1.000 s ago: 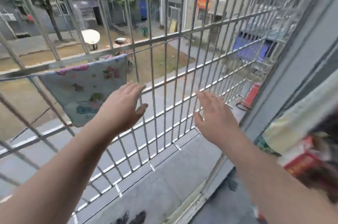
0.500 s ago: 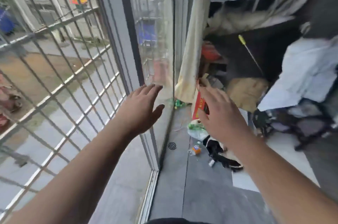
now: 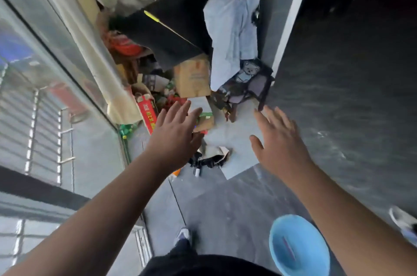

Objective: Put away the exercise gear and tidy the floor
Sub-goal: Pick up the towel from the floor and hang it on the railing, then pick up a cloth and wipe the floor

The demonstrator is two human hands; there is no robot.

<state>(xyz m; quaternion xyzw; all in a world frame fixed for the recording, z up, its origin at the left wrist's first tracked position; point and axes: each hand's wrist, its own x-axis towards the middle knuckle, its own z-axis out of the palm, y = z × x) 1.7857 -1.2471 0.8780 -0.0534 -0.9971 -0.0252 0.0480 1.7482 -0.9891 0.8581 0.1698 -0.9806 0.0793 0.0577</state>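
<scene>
My left hand (image 3: 174,138) and my right hand (image 3: 278,142) are stretched out in front of me, fingers apart, holding nothing. Below them on the grey tiled floor (image 3: 225,208) lies a black and white crumpled item (image 3: 211,158), partly hidden by my left hand. Beyond it a pile of clutter sits against the wall: a red box (image 3: 147,113), a cardboard box (image 3: 191,77) and a small dark stool (image 3: 248,88) with a bear picture. No exercise gear can be made out clearly.
A glass sliding door (image 3: 56,68) runs along the left with a pale curtain (image 3: 97,56). A light blue cloth (image 3: 232,34) hangs over the clutter. A blue basin (image 3: 297,246) stands on the floor at lower right. My shoe (image 3: 182,235) shows below.
My view has swung from the window bars outside to the balcony floor and the clutter pile. Both hands stay raised and open, holding nothing.
</scene>
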